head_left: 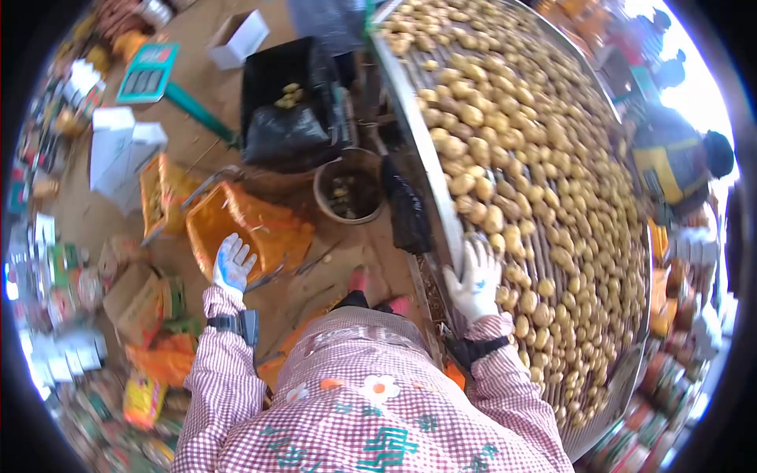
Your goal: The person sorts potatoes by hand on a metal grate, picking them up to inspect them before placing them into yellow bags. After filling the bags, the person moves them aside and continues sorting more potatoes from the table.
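Note:
My left hand (233, 266), in a white and blue work glove, is held out with fingers apart over the mouth of an orange sack (276, 230). Nothing shows in its grasp. The other glove, on my right hand (478, 282), is at the near side rail (426, 150) of a roller table. Its thumb stands away from the extended fingers, and the fingertips are right by the potatoes (505, 134). These yellow-brown potatoes cover most of the slatted rollers (530, 256).
A bucket (319, 189) with some dark contents stands between sack and table. Behind it a black plastic-lined container (272, 87) holds a few potatoes. At the far left are a green scale (148, 72) and white boxes (118, 154). A person (670, 158) is across the table.

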`<state>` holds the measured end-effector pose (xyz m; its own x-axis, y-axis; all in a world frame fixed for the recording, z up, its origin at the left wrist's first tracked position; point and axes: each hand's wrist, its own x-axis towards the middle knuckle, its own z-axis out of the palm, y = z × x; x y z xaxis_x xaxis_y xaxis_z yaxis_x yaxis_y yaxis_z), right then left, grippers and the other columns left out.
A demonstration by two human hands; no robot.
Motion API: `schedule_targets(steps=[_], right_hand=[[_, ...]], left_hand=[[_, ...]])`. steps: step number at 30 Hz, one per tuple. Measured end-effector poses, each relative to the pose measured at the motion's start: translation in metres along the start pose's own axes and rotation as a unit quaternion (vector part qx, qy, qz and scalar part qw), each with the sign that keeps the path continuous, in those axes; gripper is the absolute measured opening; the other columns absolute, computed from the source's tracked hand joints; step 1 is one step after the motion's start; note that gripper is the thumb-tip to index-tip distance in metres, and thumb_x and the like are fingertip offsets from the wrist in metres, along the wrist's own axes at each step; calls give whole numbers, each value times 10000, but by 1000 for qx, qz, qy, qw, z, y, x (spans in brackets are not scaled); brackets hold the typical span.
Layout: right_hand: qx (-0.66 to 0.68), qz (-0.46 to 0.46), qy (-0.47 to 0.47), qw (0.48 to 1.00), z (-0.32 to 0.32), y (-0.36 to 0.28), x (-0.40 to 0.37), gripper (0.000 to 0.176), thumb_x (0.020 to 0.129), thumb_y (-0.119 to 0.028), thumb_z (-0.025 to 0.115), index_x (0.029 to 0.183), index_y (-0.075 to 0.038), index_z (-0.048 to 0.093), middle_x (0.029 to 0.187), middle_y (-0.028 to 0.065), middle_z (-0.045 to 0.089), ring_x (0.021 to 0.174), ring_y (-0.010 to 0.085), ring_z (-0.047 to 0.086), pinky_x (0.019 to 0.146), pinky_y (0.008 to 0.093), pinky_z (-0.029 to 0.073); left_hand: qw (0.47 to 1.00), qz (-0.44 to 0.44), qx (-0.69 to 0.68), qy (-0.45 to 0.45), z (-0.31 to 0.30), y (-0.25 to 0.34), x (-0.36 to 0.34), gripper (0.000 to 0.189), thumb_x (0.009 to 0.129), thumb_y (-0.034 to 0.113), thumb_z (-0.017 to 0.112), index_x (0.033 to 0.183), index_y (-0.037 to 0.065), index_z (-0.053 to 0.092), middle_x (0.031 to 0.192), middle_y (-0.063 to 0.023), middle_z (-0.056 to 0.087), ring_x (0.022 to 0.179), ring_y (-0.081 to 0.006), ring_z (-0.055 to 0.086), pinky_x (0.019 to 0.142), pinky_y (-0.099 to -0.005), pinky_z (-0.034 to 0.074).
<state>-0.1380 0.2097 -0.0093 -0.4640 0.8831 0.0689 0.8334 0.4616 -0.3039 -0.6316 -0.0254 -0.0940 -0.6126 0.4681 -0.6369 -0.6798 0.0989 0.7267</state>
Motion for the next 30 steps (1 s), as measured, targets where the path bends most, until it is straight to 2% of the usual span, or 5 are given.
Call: schedule_targets(steps=[10,12,17,21,30], right_hand=[[126,-13,68,990,-7,17,-21,591,888,-367,707,1378,-64,574,1445,206,519,1380,431,439,1179,603,290],[110,38,88,989,-33,34,-39,551,896,-349,712,1350,-63,590,1432,220,527,1375,435,443,1165,600,302],[-37,273,156,949,-53,153,-131,545,932,-258,677,1420,-64,533,1506,205,482,1408,405,421,1180,576,266],[-59,519,101,847,-66,230,-195,620,1004,-330,582,1530,-41,425,1619,217,349,1486,411,329,1208,541,258],[-152,515,67,841,-57,218,-181,649,1023,-335,541,1569,-35,360,1635,270,251,1494,443,296,1211,550,272]], left_hand=[[858,170,368,-315,287,-47,-99,341,1034,240,621,1310,40,642,1274,-99,650,1186,-173,595,1019,-312,479],[624,442,484,-424,332,-66,-134,337,994,176,638,1289,14,641,1285,-154,634,1258,-293,584,1096,-394,442],[345,468,535,-613,389,-135,-188,455,923,261,650,1345,99,606,1444,-192,518,1443,-438,397,1186,-561,341],[220,529,575,-584,427,-160,-155,581,922,270,623,1474,146,495,1534,-188,438,1494,-413,334,1227,-630,212],[138,527,686,-482,531,-148,-80,649,810,255,743,1430,282,554,1477,-134,464,1456,-350,373,1174,-714,225]])
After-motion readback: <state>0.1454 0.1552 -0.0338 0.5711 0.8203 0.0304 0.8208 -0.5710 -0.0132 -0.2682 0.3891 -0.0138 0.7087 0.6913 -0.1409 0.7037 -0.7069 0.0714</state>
